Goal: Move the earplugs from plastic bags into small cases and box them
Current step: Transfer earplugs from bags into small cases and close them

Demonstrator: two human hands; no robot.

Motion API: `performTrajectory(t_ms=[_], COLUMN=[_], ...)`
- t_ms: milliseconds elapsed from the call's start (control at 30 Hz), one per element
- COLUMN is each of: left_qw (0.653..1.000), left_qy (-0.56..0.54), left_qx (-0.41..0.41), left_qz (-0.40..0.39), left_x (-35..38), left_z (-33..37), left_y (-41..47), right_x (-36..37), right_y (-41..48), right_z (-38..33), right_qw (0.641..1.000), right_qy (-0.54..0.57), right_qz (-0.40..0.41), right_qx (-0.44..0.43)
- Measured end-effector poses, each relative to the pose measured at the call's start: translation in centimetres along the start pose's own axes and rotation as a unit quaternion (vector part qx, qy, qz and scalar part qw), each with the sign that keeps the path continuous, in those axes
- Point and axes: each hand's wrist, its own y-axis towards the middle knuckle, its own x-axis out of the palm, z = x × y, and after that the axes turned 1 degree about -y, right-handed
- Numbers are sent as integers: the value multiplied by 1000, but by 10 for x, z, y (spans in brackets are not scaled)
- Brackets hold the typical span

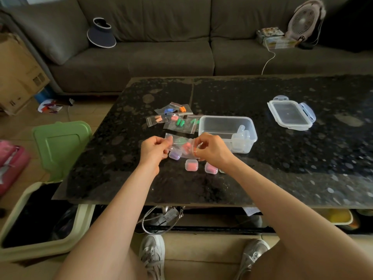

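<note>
We hold one small clear plastic zip bag [181, 145] just above the dark speckled stone surface [282, 158], near its front edge and just left of the clear rectangular plastic box [210, 122]. The left hand [154, 150] is closed in a pinch on the bag's left edge; the right hand [212, 151] is closed in a pinch on its right edge, at what appears to be the mouth. Inside the bag we see reddish foam earplugs [186, 147]. We judge the film to be very light, limp and slippery, so take hold at the stiffer zip strip, one lip per hand, not at the middle of the bag. The earplugs should be soft, springy and nearly weightless; they may roll or bounce if tipped out freely, so empty them low over a case. Three small clear hinged cases [191, 165] holding coloured plugs sit just near of the hands. More filled bags [177, 121] lie beyond. Empty cases [241, 138] stand inside the box, and its clip lid [290, 115] lies well apart to the right.
</note>
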Motion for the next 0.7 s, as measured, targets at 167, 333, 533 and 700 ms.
performTrajectory(t_ms=[167, 333, 533, 700], left_qw=[998, 964, 875, 936], left_qy=[60, 261, 476, 252], left_qx=[16, -11, -19, 244], left_qz=[26, 53, 84, -42], left_x=[-11, -23, -21, -5], left_z=[-4, -18, -22, -7], left_y=[14, 30, 26, 1], right_x=[-11, -15, -12, -9], right_y=[1, 3, 3, 3], right_z=[-1, 7, 4, 3], right_qw=[998, 995, 996, 994], right_qy=[52, 53, 54, 95], right_qz=[14, 21, 18, 10], right_qx=[32, 81, 75, 53])
